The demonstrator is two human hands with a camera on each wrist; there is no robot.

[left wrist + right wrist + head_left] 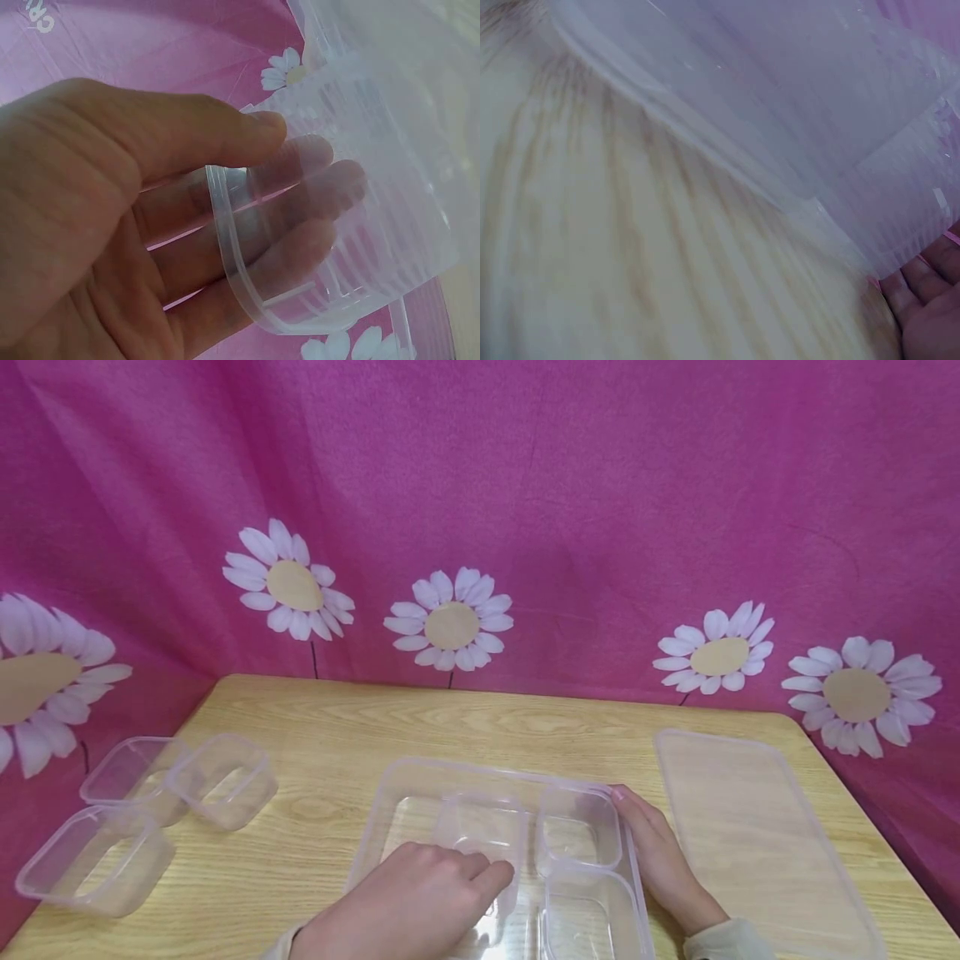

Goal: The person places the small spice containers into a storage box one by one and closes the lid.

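Observation:
A large clear plastic box (450, 766) lies on the table in front of me. My left hand (420, 893) reaches into its left part and pinches the wall of a small clear container (480, 817). In the left wrist view the thumb is on one side of that container's wall (405, 232) and the fingers show through from the other. Two more small containers, a rear one (581, 835) and a front one (592, 906), sit along the box's right side. My right hand (663, 860) rests against the box's outer right wall, fingertips at the rim, fingers fairly straight.
Three small clear containers, one at the back (123, 768), one beside it (225, 781) and one in front (97, 864), stand at the table's left. A flat clear lid (765, 835) lies at the right. Behind the wooden table (450, 714) hangs a pink flowered cloth (570, 527).

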